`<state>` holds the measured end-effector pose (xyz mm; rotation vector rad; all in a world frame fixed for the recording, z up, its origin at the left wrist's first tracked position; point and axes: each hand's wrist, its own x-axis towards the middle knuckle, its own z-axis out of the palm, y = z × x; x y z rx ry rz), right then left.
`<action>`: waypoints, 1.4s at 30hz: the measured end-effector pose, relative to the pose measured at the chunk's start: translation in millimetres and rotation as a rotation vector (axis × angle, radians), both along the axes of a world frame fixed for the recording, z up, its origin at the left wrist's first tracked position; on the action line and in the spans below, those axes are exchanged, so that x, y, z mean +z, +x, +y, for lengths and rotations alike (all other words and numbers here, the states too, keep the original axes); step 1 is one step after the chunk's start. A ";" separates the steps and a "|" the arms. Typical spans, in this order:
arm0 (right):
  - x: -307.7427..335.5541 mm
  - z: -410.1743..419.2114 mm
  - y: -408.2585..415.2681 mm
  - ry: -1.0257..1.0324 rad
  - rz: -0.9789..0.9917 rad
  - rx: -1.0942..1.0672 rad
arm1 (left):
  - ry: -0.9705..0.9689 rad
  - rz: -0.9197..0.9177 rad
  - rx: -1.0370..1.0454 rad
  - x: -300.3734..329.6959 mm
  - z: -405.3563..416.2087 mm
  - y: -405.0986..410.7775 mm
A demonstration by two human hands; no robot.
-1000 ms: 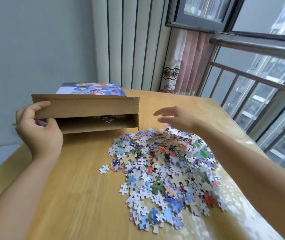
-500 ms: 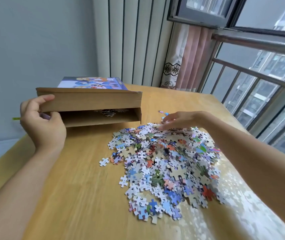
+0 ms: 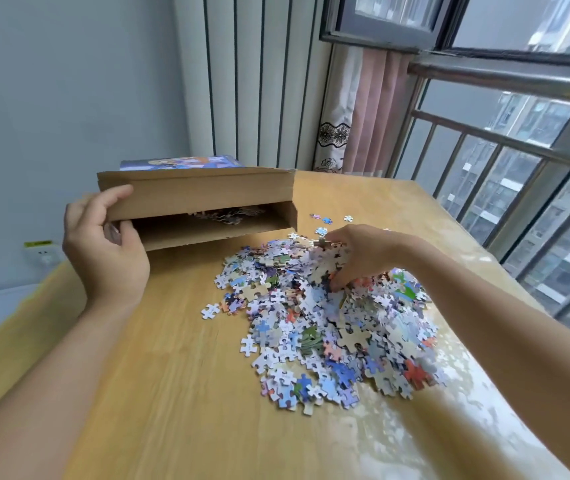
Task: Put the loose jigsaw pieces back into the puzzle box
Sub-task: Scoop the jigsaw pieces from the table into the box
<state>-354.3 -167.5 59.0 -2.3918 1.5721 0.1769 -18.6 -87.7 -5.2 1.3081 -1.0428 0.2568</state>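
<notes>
One box [image 3: 204,199] lies on the table [image 3: 179,341] at 11 o'clock, its open mouth facing the pile [image 3: 328,317], a few pieces visible inside. The left hand [image 3: 103,251] grips the box's left end, thumb on the raised flap. The right hand [image 3: 356,254] digs into the pile's 12 o'clock edge, fingers curled on a clump of pieces. Four strays [image 3: 326,221] lie beyond at 1 o'clock. Bare tabletop spreads from 6 to 9 o'clock.
</notes>
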 end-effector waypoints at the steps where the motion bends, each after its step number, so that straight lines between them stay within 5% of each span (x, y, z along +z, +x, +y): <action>1: -0.2 3.2 0.0 -0.032 -0.025 0.000 | 0.009 -0.012 -0.006 1.0 1.5 -1.1; 18: 52.0 36.4 43.0 -0.439 -0.399 0.198 | 0.091 0.030 -0.065 57.7 12.2 -8.3; 26: 112.5 18.4 79.3 -0.615 -0.323 0.278 | 0.260 0.041 -0.131 146.3 8.0 -17.4; 42: 118.5 -6.5 81.3 -0.685 -0.133 0.312 | 0.278 0.150 -0.268 167.0 12.1 -52.4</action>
